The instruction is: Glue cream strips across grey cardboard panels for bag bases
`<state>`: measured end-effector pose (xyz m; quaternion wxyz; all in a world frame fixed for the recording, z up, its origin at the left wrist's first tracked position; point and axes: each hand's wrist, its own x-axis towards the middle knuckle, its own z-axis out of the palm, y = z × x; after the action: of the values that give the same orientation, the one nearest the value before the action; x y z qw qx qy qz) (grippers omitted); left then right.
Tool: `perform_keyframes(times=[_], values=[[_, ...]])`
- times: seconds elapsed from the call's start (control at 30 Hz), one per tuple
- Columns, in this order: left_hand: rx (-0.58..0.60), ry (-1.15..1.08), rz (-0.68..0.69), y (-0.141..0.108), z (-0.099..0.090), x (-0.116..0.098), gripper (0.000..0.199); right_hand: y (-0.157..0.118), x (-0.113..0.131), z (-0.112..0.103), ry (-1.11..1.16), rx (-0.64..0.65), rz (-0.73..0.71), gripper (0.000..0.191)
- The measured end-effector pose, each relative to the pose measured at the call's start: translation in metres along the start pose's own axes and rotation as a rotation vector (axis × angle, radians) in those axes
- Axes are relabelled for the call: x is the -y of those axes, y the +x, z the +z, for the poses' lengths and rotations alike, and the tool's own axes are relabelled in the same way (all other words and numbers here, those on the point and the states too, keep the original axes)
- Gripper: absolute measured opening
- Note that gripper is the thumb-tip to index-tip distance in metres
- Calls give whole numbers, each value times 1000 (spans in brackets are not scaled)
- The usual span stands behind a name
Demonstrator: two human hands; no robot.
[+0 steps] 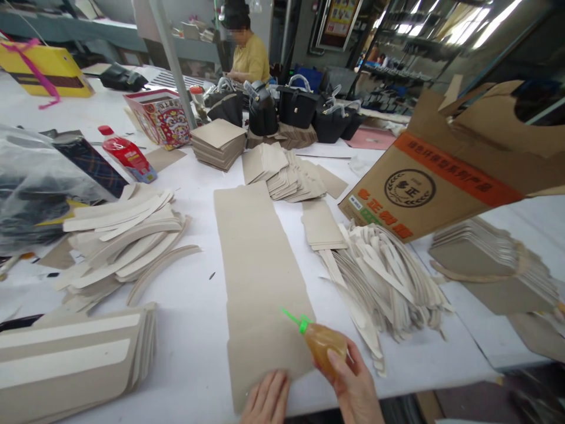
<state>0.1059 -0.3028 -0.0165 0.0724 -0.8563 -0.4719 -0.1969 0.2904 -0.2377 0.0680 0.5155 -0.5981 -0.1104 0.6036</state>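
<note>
A long beige-grey sheet (260,259) lies flat on the white table, its near end close to the table's front edge. On that near end rests my left hand (266,397), fingers stretched out and lying flat, with nothing held. My right hand (355,383) is wrapped round a squeeze bottle (325,347) of amber liquid with a green cap and thin green nozzle. The bottle is tilted, and its nozzle points left over the sheet's near part. Whether the tip touches the sheet I cannot tell.
Curved strips (132,235) and stacked panels (66,365) lie left; a heap of thin strips (388,277) lies right. Behind are stacked cards (218,144), a red bottle (126,154) and black handbags (298,106). A cardboard box (419,182) stands right. A person (251,53) sits at the back.
</note>
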Motion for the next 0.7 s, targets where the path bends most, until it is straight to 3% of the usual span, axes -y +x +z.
perform_keyframes(times=[0.17, 0.3, 0.43, 0.6, 0.7], values=[[4, -14, 34, 12, 4, 5, 49, 21, 17, -19, -318, -131, -283, 63], [9, -16, -21, 10, 9, 5, 50, 24, 20, -20, -423, -76, -331, 62], [28, -14, 28, 9, 9, 5, 48, 22, 17, -15, -502, -39, -371, 58], [10, -14, -50, 8, 12, 2, 46, 24, 15, -11, -601, -16, -439, 55], [26, 6, 14, 8, 11, 5, 46, 27, 14, -15, -686, -17, -519, 54]])
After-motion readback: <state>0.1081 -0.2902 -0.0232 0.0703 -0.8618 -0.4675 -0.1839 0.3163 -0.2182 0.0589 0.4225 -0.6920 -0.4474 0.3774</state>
